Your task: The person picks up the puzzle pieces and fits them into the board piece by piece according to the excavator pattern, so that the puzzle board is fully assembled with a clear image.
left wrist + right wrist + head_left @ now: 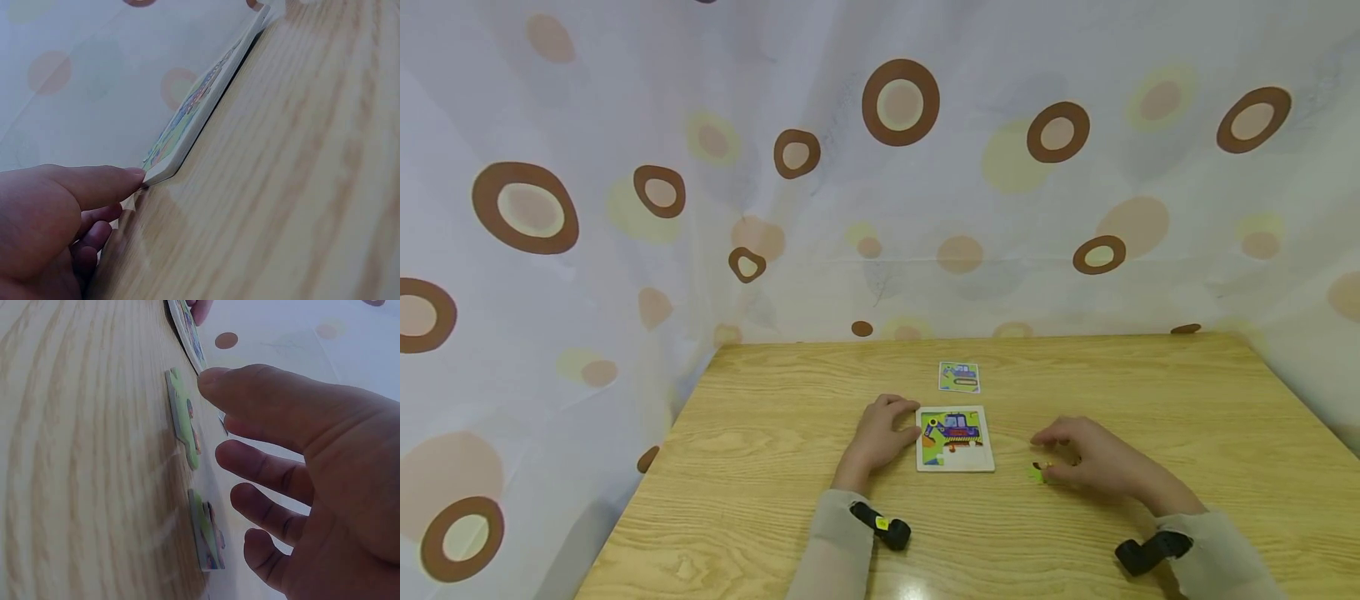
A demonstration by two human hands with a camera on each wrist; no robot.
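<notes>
A square jigsaw puzzle board with a white rim lies flat on the table, showing a purple excavator on green; part of its bottom right is bare white. My left hand is at the board's left side, its thumb touching the rim in the left wrist view. Over to the right, my right hand hovers with fingers apart and loosely bent above loose puzzle pieces. In the right wrist view, one green puzzle piece lies below the thumb, and a second puzzle piece lies nearer. Nothing is between those fingers.
Behind the board lies a small picture card with a similar excavator. The wooden table meets a white curtain with brown and beige spots at the back and sides. Black wrist straps sit over both sleeves.
</notes>
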